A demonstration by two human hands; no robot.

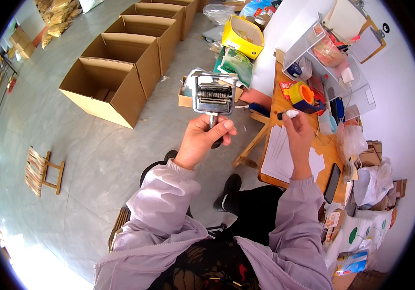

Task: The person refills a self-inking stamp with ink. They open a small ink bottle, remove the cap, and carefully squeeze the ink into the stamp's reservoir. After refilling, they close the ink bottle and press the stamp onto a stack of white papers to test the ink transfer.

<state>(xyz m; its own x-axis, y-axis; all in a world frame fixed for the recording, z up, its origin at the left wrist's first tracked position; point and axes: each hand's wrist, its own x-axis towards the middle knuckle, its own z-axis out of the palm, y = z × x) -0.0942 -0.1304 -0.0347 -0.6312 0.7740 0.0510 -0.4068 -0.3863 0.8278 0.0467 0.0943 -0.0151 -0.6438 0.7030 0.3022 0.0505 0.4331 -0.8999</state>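
My left hand (198, 139) is closed around the dark handle of a metal self-inking stamp (213, 96). The stamp points away from me, and its shiny frame and row of ridged bands face up. To the right, over the wooden table (274, 99), my right hand (298, 137) pinches a small white bottle (292, 113) with a black end. What the bottle holds cannot be made out. Beneath that hand, white paper sheets (277, 157) lie fanned on the table. A black phone (332, 182) rests at the table's near right edge.
Tape rolls (302, 92) sit toward the table's far end, below a clear shelf rack (309, 46) on the wall. Open cardboard boxes (103, 87) stand in a row on the floor at left. A small folding stool (43, 174) is farther left. Bags (362, 232) are piled at right.
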